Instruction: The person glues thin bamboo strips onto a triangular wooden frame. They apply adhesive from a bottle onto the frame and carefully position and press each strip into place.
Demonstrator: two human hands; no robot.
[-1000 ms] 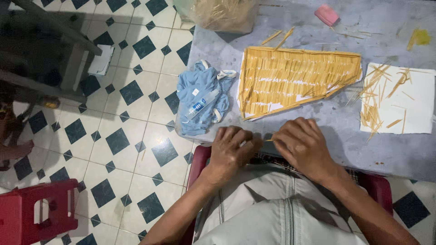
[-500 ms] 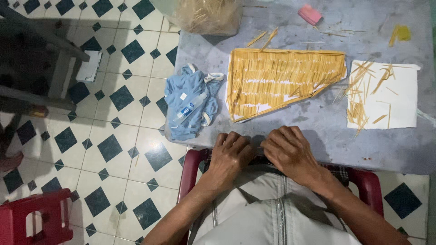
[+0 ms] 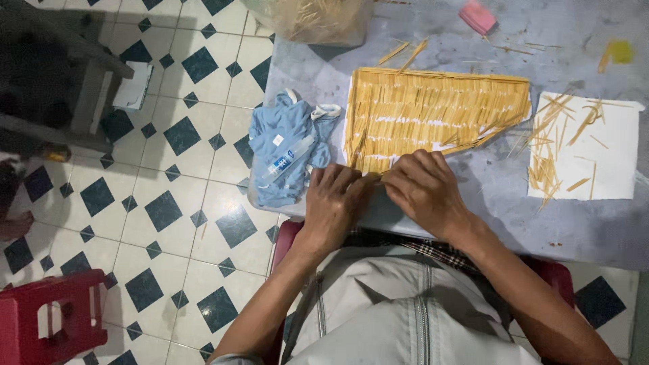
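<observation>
A flat yellow panel of glued straw strips (image 3: 433, 115) lies on the grey table (image 3: 500, 189), widest at its left end. My left hand (image 3: 336, 203) and my right hand (image 3: 424, 190) rest side by side at the panel's near left corner, fingers curled down on its edge. A thin straw piece seems pinched between the two hands, but the fingers hide it. Loose straw pieces (image 3: 551, 145) lie on a white sheet of paper (image 3: 608, 159) to the right.
A blue cloth (image 3: 284, 145) with a small clear glue tube (image 3: 287, 160) sits at the table's left edge. A bag of straw (image 3: 314, 19) and a pink eraser (image 3: 477, 16) lie at the back. A red stool (image 3: 47, 324) stands on the tiled floor.
Both hands have moved forward from the table's near edge to the panel's near left corner. The view has shifted slightly to the left.
</observation>
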